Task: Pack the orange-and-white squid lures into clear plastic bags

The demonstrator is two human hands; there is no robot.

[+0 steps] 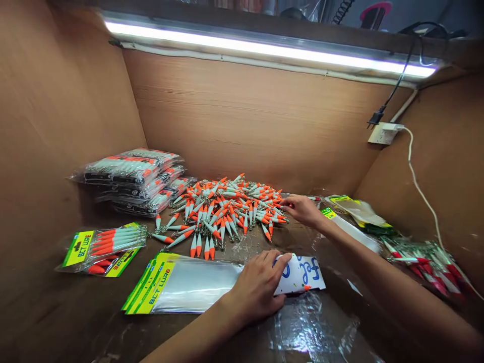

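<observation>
- Grip of left hand (pixel 260 287) released, flat on clear plastic bags with yellow-green headers (pixel 189 285).
- Grip of right hand (pixel 302 209): cannot tell, at pile of orange-white fishing lures (pixel 223 209).

From my end, the empty bags (pixel 196 285) read as clear, glossy plastic with printed yellow headers. The lures (pixel 223 209) look like smooth painted plastic, with thin metal fittings (too small to be sure). The walls (pixel 245 121) are matt brown board. The tabletop (pixel 75 312) is dull and scuffed, and the loose wrap (pixel 313 327) lying on it is crinkled and shiny.
</observation>
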